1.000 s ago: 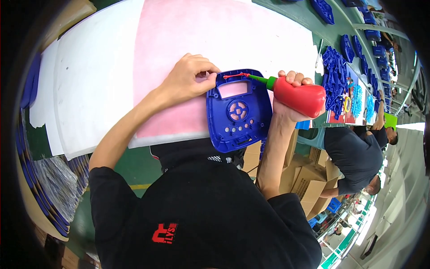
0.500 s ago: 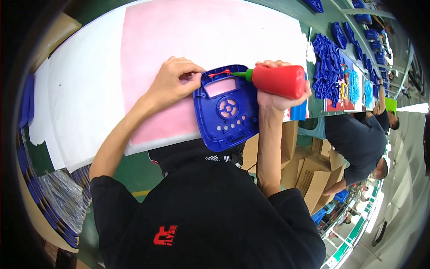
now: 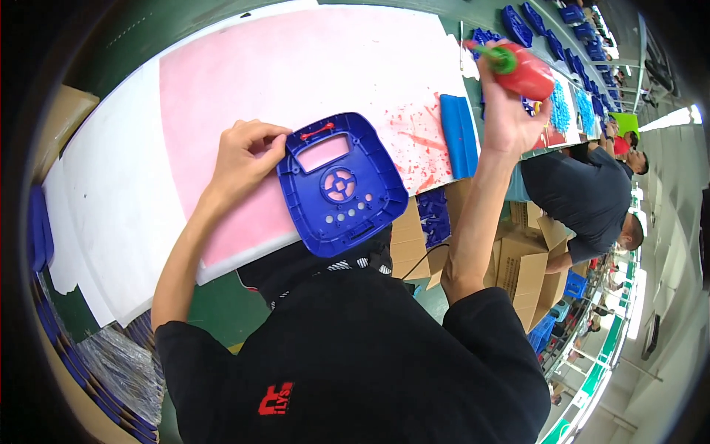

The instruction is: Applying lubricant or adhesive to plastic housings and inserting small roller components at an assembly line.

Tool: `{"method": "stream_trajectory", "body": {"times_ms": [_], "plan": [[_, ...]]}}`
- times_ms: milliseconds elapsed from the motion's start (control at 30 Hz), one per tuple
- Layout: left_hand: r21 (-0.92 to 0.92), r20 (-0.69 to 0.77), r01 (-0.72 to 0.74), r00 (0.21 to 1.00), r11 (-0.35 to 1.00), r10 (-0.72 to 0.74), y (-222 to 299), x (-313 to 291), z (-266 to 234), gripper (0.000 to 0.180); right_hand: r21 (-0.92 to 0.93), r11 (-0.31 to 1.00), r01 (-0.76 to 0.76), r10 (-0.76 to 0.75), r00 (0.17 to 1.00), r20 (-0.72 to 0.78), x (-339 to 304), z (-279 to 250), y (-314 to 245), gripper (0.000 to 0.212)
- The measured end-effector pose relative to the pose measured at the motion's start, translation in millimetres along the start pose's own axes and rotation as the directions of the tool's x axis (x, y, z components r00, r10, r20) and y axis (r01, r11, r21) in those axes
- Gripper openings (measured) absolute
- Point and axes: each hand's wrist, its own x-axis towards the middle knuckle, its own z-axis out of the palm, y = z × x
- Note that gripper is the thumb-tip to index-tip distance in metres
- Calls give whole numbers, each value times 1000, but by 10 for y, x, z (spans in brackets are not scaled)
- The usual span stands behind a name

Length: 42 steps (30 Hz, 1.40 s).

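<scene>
My left hand (image 3: 248,154) pinches the upper left edge of a blue plastic housing (image 3: 377,177), tilted at the table's front edge. The housing has a rectangular window, a round grille and a row of small holes. A strip of red glue (image 3: 318,132) lies along the rail above its window. Off to the right, my right hand (image 3: 510,122) is wrapped round a red squeeze bottle (image 3: 529,74) with a green nozzle, held up clear of the housing and blurred by motion.
Pink and white paper (image 3: 222,81) covers the table. Right of the housing are red-spattered paper (image 3: 421,140) and a blue block (image 3: 458,135). Blue housings (image 3: 518,26) and light-blue small parts (image 3: 560,107) lie farther right. Cardboard boxes (image 3: 518,274) and a bent-over person (image 3: 584,200) are at the right.
My right hand has lifted the bottle away from the housing, up and to the right. The nozzle no longer meets the rail. My left hand still holds the housing, now turned slightly.
</scene>
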Motion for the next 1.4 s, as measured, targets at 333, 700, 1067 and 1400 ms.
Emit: {"method": "stream_trajectory", "body": {"times_ms": [333,700,1067,1400], "plan": [[15,1,14,1000,1000,-14,44,14,11,13,-413,911,0,128,951,282,196,1165,-422,69],[-5,33,8,999,1000,-8,24,29,23,13,-275,-955,-114,-61,979,-196,527,-621,-714,76],[-51,38,52,998,997,-50,69,22,33,13,214,-896,-390,-379,921,91,299,-586,-1971,42],[126,272,-247,940,961,206,234,75,-58,34,-337,-711,-617,-531,785,-319,107,-807,-2391,33]]}}
